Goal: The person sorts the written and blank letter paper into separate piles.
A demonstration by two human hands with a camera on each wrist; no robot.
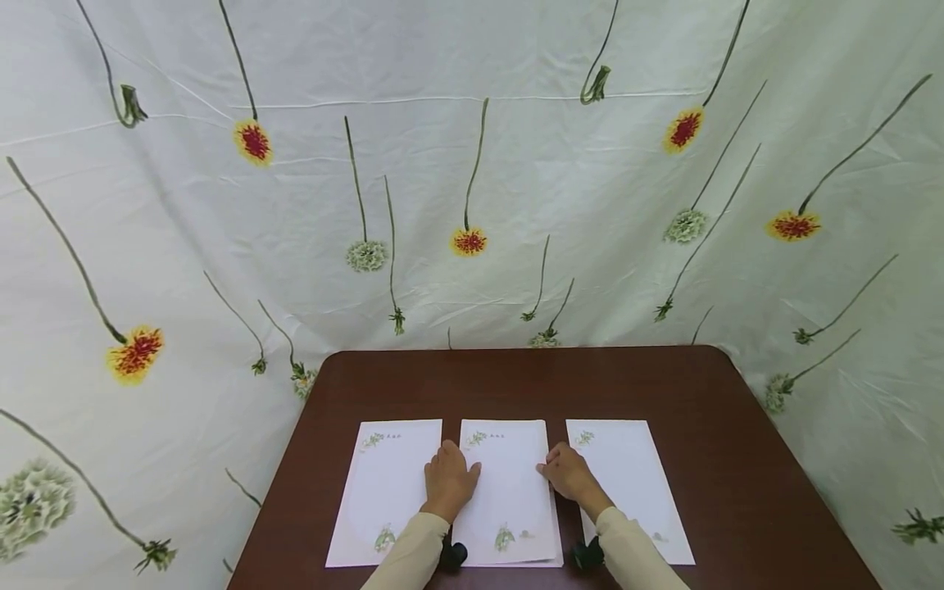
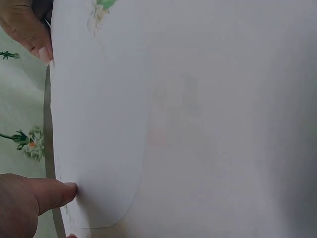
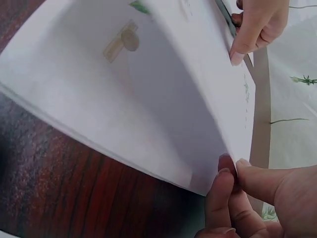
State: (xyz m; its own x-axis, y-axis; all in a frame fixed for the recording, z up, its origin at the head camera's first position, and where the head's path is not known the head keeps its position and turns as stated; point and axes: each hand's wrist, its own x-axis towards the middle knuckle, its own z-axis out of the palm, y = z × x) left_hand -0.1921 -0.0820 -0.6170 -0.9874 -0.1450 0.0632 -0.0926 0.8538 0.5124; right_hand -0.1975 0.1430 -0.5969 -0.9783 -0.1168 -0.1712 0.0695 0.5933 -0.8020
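Printed white sheets of paper [image 1: 505, 492] lie in a stack on the middle of the table, with green plant pictures on them. My right hand [image 1: 574, 475] pinches the stack's right edge near the far corner. The right wrist view shows its thumb [image 3: 257, 178] on the lifted top sheet [image 3: 223, 94], which bows up over a lower sheet [image 3: 99, 84]. My left hand [image 1: 450, 481] holds the left edge, thumb [image 2: 59, 194] on top of the paper and other fingers curled at the side, their tips partly hidden.
Another white sheet [image 1: 391, 492] lies to the left, and a further one [image 1: 634, 483] to the right, partly under my right forearm. All rest on a dark brown table [image 1: 531, 381]. Behind it hangs a pale flowered cloth [image 1: 413, 57].
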